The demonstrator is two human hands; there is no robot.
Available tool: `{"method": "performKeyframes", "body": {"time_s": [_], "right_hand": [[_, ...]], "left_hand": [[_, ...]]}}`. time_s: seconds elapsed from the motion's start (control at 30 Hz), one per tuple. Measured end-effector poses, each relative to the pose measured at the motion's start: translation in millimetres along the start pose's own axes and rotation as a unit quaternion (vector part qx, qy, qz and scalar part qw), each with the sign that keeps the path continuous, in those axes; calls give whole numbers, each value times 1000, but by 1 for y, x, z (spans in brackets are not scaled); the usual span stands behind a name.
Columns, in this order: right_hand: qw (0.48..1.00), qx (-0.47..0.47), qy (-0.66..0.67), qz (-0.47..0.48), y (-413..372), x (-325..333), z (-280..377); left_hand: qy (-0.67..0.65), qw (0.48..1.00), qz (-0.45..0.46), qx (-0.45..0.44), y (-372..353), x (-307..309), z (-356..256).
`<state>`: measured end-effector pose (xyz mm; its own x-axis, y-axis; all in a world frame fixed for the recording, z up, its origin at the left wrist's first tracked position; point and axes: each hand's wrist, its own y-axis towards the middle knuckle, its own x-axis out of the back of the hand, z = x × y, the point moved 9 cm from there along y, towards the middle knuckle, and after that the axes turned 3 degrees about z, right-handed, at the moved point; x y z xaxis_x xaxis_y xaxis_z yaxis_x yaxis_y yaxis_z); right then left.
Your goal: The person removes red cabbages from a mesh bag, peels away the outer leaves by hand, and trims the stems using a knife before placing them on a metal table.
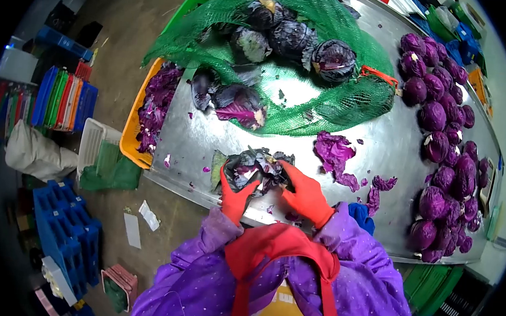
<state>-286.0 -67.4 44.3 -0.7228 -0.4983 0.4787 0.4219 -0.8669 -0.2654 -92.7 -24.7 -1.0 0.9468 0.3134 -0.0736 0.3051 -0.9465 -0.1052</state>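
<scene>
Both hands wear red-orange gloves and work at the near edge of a metal table (207,149). Between them lies a bundle of dark, ragged red cabbage leaves (259,163). My left hand (236,193) curls around its left side, thumb inward. Around the right side, my right hand (305,193) closes with its fingers partly hidden by the leaves. Whether a cabbage head sits inside the bundle cannot be seen. Beyond it, untrimmed dark red cabbages (294,40) rest on and in an open green mesh bag (349,106). Loose purple leaves (333,154) are scattered to the right.
Rows of peeled purple cabbages (436,146) line the table's right side. A yellow crate (130,133) full of purple leaves stands against the left edge. On the floor at left are blue pallets (63,227), a white basket (94,142) and stacked coloured crates (65,100).
</scene>
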Motion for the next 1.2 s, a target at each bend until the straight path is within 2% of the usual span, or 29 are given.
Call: {"method": "performKeyframes", "body": {"time_s": [0.03,0.07,0.1,0.13,0.2,0.23,0.27,0.3,0.37,0.4,0.47,0.5,0.6,0.67,0.77,0.87,0.97,1.07,1.1,1.13,1.2], "right_hand": [[1000,-21,6,10,-2,0,0],[999,-43,12,18,-4,0,-2],[998,-25,30,-57,2,3,-32],[949,-262,169,44,5,4,-52],[949,-128,286,-43,22,-3,-108],[957,-80,263,-91,27,-2,-121],[964,-115,228,-77,21,5,-106],[967,-106,219,-72,19,7,-99],[971,-116,197,-63,13,17,-81],[955,-157,247,-54,7,17,-88],[951,-181,246,-48,-13,28,-53],[957,-159,241,-32,-16,21,-36],[978,-41,198,-42,0,-13,-13],[983,-22,164,-77,20,-34,-28],[965,-21,256,-53,30,-46,-34],[965,-53,254,-30,30,-48,-38],[987,60,79,-126,32,-36,-25],[998,-40,-6,-48,51,-43,-68],[995,-37,76,-58,53,-42,-70],[986,-109,128,-9,52,-39,-68],[955,-121,266,52,53,-47,-64]], "left_hand": [[19,999,20,-42,1,2,3],[104,992,5,-73,0,2,1],[124,988,17,-92,0,-1,-1],[143,983,28,-110,-1,-4,-3],[87,989,57,-104,6,-6,0],[59,990,74,-102,11,0,10],[33,991,90,-94,10,6,16],[8,993,100,-57,11,10,14],[-2,990,118,-72,13,19,17],[-11,991,118,-69,13,23,24],[-31,996,86,-10,11,24,22],[-41,996,72,21,9,22,23],[87,992,55,-79,4,22,27],[79,991,47,-99,0,19,25],[21,998,28,-54,4,26,34],[1,1000,24,-10,5,26,37],[2,999,29,-16,6,22,34],[15,997,35,-63,4,26,30],[11,997,34,-73,5,30,29],[7,997,31,-76,-2,35,29],[17,998,29,-57,-2,39,27]]}}
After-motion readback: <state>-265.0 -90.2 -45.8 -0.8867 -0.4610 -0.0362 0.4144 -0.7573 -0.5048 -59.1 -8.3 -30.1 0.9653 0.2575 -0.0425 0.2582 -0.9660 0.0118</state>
